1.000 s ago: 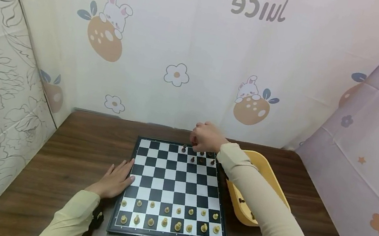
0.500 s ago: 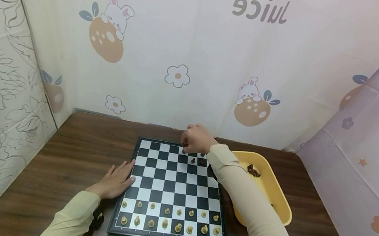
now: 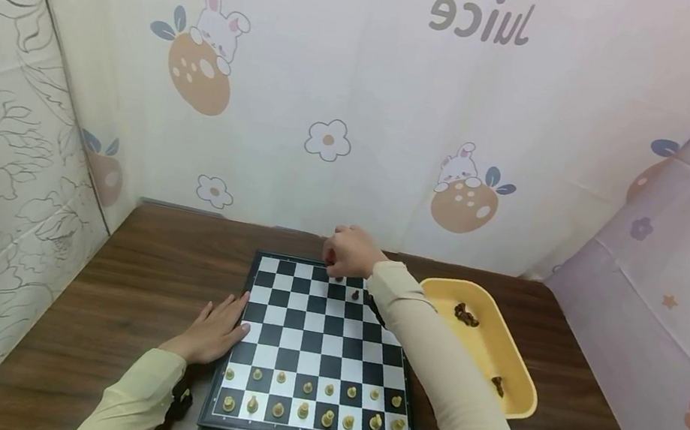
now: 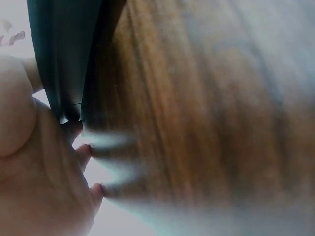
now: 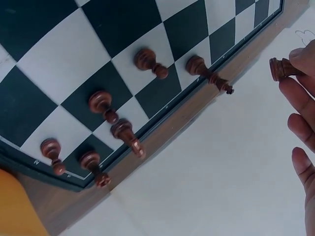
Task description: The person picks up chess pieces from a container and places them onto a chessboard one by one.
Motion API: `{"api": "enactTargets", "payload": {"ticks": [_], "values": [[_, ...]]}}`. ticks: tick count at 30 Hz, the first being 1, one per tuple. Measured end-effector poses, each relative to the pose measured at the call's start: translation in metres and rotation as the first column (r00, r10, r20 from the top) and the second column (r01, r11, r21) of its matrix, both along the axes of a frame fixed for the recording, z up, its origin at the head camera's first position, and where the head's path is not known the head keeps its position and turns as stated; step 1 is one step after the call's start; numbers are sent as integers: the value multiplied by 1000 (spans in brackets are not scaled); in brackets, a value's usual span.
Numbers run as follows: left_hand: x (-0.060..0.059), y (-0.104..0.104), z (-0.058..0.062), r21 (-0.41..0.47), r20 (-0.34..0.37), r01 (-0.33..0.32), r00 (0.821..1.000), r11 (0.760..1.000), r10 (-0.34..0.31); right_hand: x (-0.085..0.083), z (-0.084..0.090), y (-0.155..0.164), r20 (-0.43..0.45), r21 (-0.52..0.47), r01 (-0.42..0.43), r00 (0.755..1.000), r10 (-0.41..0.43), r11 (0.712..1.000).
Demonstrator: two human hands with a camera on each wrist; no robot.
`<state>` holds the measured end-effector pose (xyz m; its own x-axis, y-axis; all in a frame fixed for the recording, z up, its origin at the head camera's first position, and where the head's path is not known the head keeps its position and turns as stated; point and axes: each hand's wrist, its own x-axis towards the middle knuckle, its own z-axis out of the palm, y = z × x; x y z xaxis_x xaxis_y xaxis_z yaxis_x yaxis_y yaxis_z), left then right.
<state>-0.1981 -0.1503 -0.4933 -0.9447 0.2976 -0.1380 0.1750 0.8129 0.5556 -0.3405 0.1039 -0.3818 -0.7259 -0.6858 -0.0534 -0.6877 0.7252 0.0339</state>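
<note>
- Right hand (image 3: 349, 250) is up at the far edge of the chessboard (image 3: 322, 352), fingers curled, pinching a dark chess piece (image 5: 281, 69) by its top. In the right wrist view the piece hangs in the air, off past the board's rim and not touching any square.
- Six other dark pieces (image 5: 151, 63) stand bunched in the far right corner of the board, all within the last two rows, two of them right on the border squares. Pretty tight over there.
- Left hand (image 3: 216, 327) lies flat on the wooden table (image 3: 137, 271), fingers straight and holding nothing, fingertips (image 3: 242, 304) touching the board's left edge. The left wrist view is too blurred to add much.
- Light pieces (image 3: 314, 400) fill the two near rows edge to edge.
- The whole middle of the board is bare squares, plus most of the far left corner, so lots of room there.
- Yellow tray (image 3: 517, 373) sits just beside the board's right edge with a few dark bits in it, and the right forearm crosses over its near side.
- Curtain walls hem the table in at the back and both sides.
</note>
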Motion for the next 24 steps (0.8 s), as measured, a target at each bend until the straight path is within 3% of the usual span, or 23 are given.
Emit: {"api": "enactTargets", "payload": {"ticks": [24], "values": [[-2,1,-2,-19,-5,-11,1000,1000,11,-10,-17,-49,-2,-23,-26,1000,26,999]]}}
